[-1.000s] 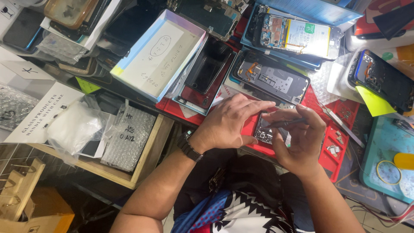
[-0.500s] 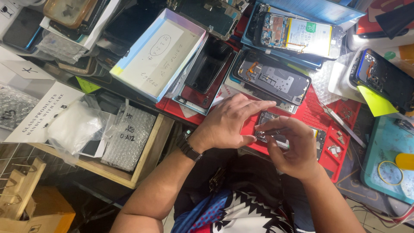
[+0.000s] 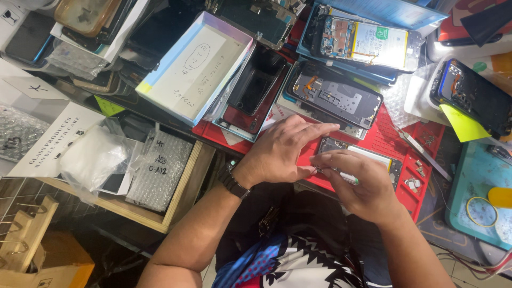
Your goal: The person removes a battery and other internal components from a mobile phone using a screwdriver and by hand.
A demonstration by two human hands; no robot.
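Left hand (image 3: 282, 152) lies flat on the opened phone (image 3: 357, 160), fingers spread and pressing it onto the red mat (image 3: 384, 141) (watch on that wrist). Right hand (image 3: 360, 184) is pinched shut around a small silver tool (image 3: 346, 177), tip at the phone's near edge. Loose screws (image 3: 413, 184) sit just beside it.

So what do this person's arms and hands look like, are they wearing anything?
Both arms are bare to the frame edge, with no sleeves and no gloves. The left hand has a dark watch with a black strap on its wrist. The right hand shows no ring, band or watch in this view.
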